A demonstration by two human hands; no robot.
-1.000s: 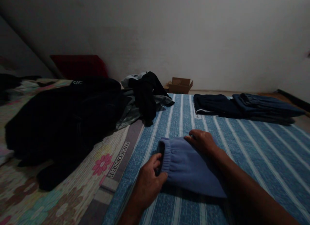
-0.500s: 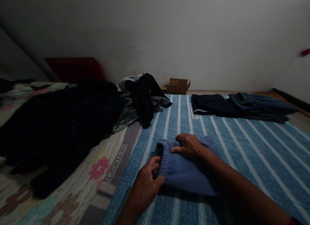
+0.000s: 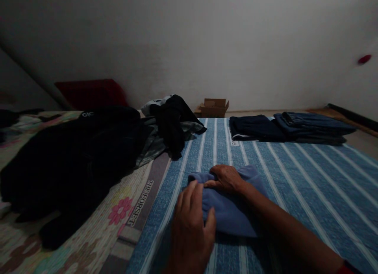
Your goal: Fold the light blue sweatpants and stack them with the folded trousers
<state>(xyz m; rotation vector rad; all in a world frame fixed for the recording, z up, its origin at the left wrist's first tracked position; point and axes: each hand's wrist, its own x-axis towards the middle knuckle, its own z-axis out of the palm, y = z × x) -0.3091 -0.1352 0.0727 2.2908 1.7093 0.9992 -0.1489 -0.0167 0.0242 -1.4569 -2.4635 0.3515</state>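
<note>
A folded blue garment (image 3: 233, 215) of soft cloth lies in front of me on a striped blue cover (image 3: 260, 163). Its left end, where a gathered band showed before, is now mostly behind my left hand (image 3: 191, 223). That hand lies over the end with its fingers stretched out and its thumb apart. On the garment's upper edge rests my right hand (image 3: 227, 179), fingers curled and thumb pointing left, gripping the cloth. The right forearm crosses over the garment's right side and hides part of it.
Dark clothes (image 3: 73, 160) lie heaped at left on a flowered cover (image 3: 118, 211). A black garment (image 3: 171, 124) lies beyond them. Folded navy clothes (image 3: 254, 126) and folded jeans (image 3: 315, 124) are at back right. A cardboard box (image 3: 214, 108) stands by the wall.
My left hand has let go of the band's edge and moved up and right, laying its straightened fingers over it. The right hand keeps nearly the same place on the garment.
</note>
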